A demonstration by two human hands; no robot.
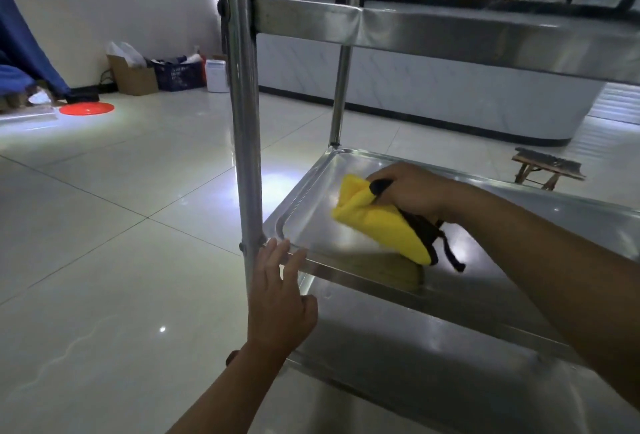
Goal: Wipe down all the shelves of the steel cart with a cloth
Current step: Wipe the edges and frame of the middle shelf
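Observation:
A steel cart stands close in front of me, with an upper shelf (450, 31) overhead and a middle shelf (311, 191) at hand height. My right hand (412, 187) grips a bunched yellow cloth (377, 222) with black trim and presses it onto the middle shelf near its left end. My left hand (277, 291) rests with straight fingers on the shelf's near left corner rim, beside the front post (242, 121). A lower shelf (433, 357) shows beneath.
Glossy tiled floor (121, 225) spreads to the left. A curved white counter (450, 87) stands behind the cart. A small wooden stool (547, 166) sits at the right. Boxes, a crate and a red disc (86, 108) lie by the far wall.

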